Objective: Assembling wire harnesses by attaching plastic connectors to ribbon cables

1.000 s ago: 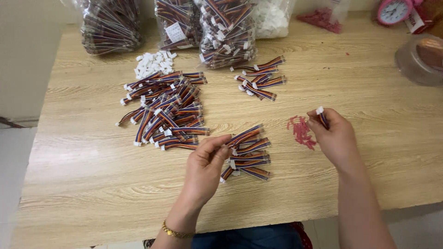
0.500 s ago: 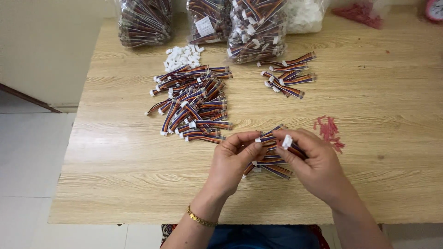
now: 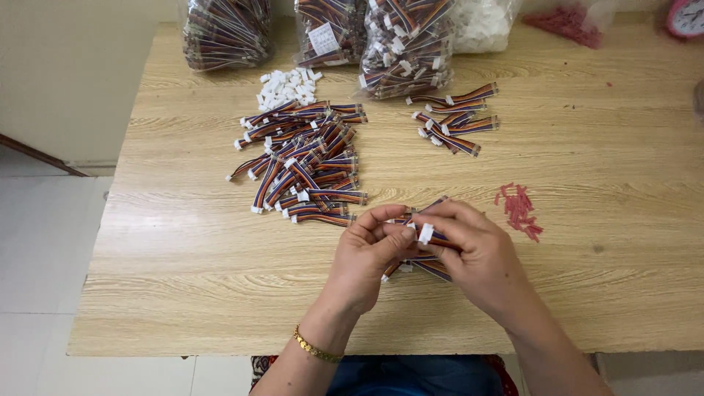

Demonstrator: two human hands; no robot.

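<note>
Light wood-grain tabletop (image 3: pixel 183 242) is filling the view, pale tiled floor showing along its left edge. Both hands are meeting low centre. Left hand (image 3: pixel 367 257) is pinching the end of a short rainbow ribbon cable (image 3: pixel 440 240), thumb and forefinger clamped together on it. Right hand (image 3: pixel 473 253) is closing its grip on a small white connector housing (image 3: pixel 425 233), fingertips tight on it, right at the cable's end. Cable's long axis is running roughly left to right between the two grips, tilted slightly down toward the right; the housing is sitting just right of the left fingertips, touching or nearly touching the cable end, cannot tell which. Both hands are equally near; the right one is carrying the housing. Under the hands a small stack of similar cables (image 3: pixel 422 268) is lying, mostly hidden. Near the right hand a scatter of small red pieces (image 3: pixel 519 209) is lying on the wood. Further up, a big loose pile of ribbon cables (image 3: pixel 304 165) is spreading left of centre, loose white housings (image 3: pixel 287 86) heaped just behind it, a smaller cable group (image 3: pixel 455 117) to the right. Clear bags of cables (image 3: pixel 403 37) are lining the far edge, with a bag of white parts (image 3: pixel 480 26) and a bag of red parts (image 3: pixel 565 16). A gold bracelet (image 3: pixel 317 350) is circling the left wrist.
</note>
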